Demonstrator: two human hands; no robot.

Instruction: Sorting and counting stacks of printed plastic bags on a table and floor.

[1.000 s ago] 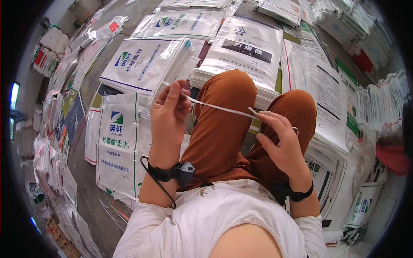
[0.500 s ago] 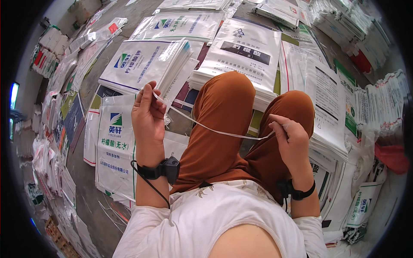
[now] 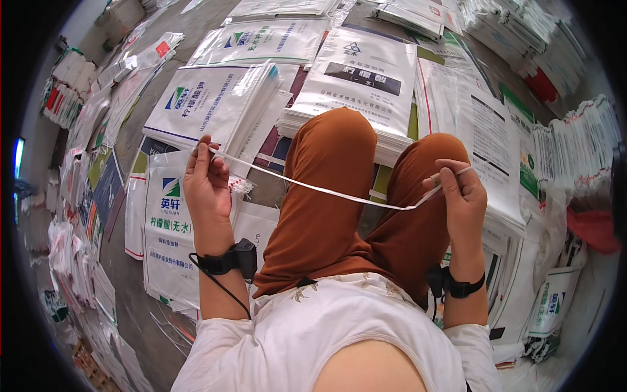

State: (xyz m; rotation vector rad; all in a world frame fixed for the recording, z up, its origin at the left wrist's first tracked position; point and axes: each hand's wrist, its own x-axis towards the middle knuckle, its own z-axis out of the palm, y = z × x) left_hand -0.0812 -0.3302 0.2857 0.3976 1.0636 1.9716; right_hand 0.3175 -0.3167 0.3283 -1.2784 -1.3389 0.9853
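A thin white flat strip [image 3: 339, 194] stretches in a shallow sag above my thighs. My left hand [image 3: 210, 186] pinches one end between thumb and fingertips. Across from it, my right hand [image 3: 462, 191] is closed on the other part, and a short end pokes out past its fingers. Beside my left wrist, a small tuft of white strips [image 3: 241, 187] shows at the edge of a bag. My left hand is over a flat white printed bag [image 3: 171, 228]; right of my right hand is a stack of white printed bags [image 3: 490, 153].
Ahead of my knees lie stacks of white bags [image 3: 366, 72] and another stack [image 3: 189, 98] to their left. Tied bundles of bags [image 3: 578, 144] stand at the right, near a red cloth-like item [image 3: 591, 232]. More loose bags [image 3: 72, 248] cover the floor at the far left.
My hands have moved apart, the left one leftward and the right one rightward and slightly up. The strip between them is drawn out straighter, and some of it now sticks out beyond my right fingers.
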